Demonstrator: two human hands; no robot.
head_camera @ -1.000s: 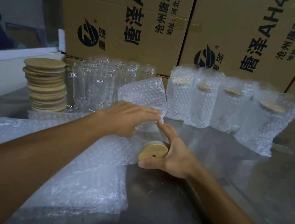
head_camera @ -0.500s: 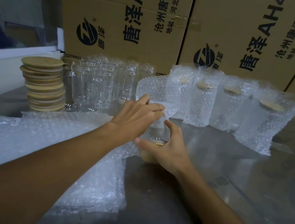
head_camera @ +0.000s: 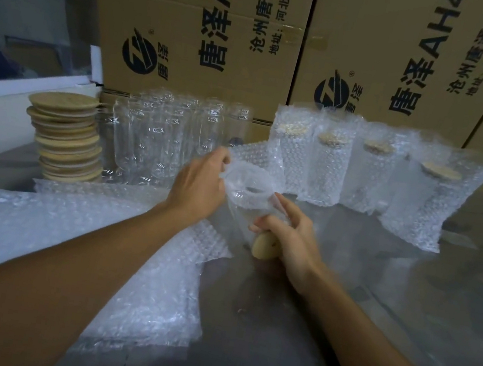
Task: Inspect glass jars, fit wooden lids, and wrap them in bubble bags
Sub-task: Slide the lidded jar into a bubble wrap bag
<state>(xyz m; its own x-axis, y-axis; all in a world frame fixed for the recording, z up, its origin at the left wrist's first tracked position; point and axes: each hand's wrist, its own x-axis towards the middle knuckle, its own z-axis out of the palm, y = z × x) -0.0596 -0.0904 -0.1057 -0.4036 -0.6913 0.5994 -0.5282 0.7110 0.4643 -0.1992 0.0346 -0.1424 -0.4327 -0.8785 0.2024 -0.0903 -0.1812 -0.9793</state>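
Note:
My right hand [head_camera: 291, 239] grips a glass jar [head_camera: 248, 212] near its wooden lid [head_camera: 264, 246], the lid end pointing toward me. The jar's far end sits in the mouth of a bubble bag [head_camera: 252, 168]. My left hand [head_camera: 202, 182] pinches the edge of that bag's opening. A pile of flat bubble bags [head_camera: 80, 239] lies under my left forearm. A stack of wooden lids [head_camera: 65, 137] stands at the left, with several bare glass jars [head_camera: 164, 138] beside it.
Several wrapped jars [head_camera: 373, 173] stand in a row at the back right on the grey table [head_camera: 335, 342]. Printed cardboard boxes [head_camera: 226, 36] wall off the back. A white ledge [head_camera: 8, 99] runs along the left.
The bag mouth has been pulled open and the jar's far end has gone into it. My right hand has tilted the jar so its lid faces me again.

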